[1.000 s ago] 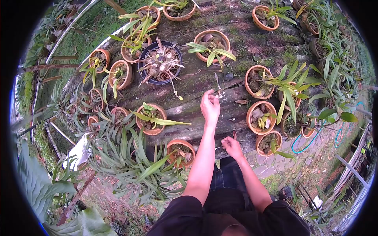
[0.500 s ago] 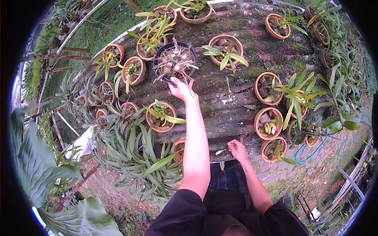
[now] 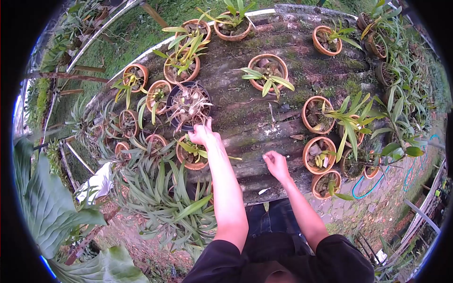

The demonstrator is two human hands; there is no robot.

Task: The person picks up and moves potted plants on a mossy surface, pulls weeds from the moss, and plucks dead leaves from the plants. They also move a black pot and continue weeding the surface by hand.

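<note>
My left hand (image 3: 203, 133) reaches forward and grips the near rim of a black pot (image 3: 210, 104). A mass of dry, pale roots and bulbs (image 3: 190, 104) fills that pot. Just below the hand stands a terracotta pot (image 3: 192, 164) with a yellow-green plant, partly covered by my forearm. My right hand (image 3: 276, 165) hovers over the corrugated sheet (image 3: 250, 141) with its fingers curled together. Whether anything small is inside them is hidden. A small white sliver (image 3: 264, 191) lies on the sheet nearer to me.
Terracotta pots with orchid-like plants line the left, including a small pot (image 3: 158, 95) beside the black one. One more pot (image 3: 267, 70) stands at the back centre. On the right are several pots (image 3: 319, 154). Long-leaved plants (image 3: 174, 203) crowd the near left.
The black pot has moved left and nearer to me with my left hand on it. My right hand has shifted forward and slightly left, away from the sheet's near edge.
</note>
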